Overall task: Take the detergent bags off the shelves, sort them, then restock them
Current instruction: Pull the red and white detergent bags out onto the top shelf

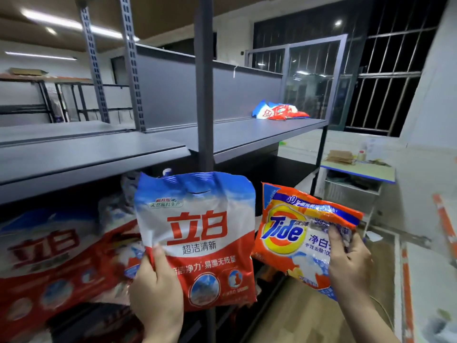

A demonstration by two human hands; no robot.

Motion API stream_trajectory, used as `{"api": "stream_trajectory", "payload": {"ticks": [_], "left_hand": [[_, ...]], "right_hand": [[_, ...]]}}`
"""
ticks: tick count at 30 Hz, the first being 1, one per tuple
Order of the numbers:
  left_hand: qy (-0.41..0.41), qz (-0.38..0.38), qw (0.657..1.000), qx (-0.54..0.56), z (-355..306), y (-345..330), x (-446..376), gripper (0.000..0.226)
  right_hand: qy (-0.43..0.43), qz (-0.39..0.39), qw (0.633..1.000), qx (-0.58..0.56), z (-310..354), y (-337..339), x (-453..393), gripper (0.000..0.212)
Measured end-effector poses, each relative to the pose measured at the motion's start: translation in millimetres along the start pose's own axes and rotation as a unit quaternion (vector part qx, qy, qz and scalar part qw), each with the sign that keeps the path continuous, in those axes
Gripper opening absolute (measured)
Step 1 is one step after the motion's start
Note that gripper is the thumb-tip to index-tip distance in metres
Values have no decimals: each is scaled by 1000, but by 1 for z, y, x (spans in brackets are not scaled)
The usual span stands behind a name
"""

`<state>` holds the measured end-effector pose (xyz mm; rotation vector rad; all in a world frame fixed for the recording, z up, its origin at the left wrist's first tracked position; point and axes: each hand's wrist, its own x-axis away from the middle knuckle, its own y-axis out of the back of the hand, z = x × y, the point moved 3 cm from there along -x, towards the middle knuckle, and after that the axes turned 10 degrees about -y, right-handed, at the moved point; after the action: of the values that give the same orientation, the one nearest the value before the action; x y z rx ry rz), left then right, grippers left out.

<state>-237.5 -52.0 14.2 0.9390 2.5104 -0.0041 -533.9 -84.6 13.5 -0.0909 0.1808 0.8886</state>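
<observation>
My left hand (154, 290) grips the lower left edge of a blue, white and red Liby detergent bag (197, 233), held upright in front of the shelf post. To its right, my right hand (350, 263) pinches the right side of an orange Tide detergent bag (294, 233), thumb on its face. More red and white detergent bags (49, 263) lie on the lower shelf at the left. A small pile of detergent bags (279, 111) lies at the far right end of the upper grey shelf (247, 134).
A dark vertical shelf post (205, 95) stands right behind the held bags. The nearer grey shelf (86, 154) runs to the left. A small table (358, 169) with cardboard and bottles stands at the right, beside barred windows (385, 78).
</observation>
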Motion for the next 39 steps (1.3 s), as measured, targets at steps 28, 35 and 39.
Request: {"api": "stream_trajectory", "payload": {"ticks": [28, 35, 39], "left_hand": [[45, -3, 991, 125, -67, -408, -69, 48], [46, -53, 982, 177, -92, -489, -73, 36], [30, -105, 972, 207, -123, -543, -79, 31]], "right_hand": [[43, -83, 995, -30, -36, -3, -387, 14], [65, -21, 996, -60, -58, -22, -497, 10], [75, 42, 993, -84, -56, -31, -574, 11]]}}
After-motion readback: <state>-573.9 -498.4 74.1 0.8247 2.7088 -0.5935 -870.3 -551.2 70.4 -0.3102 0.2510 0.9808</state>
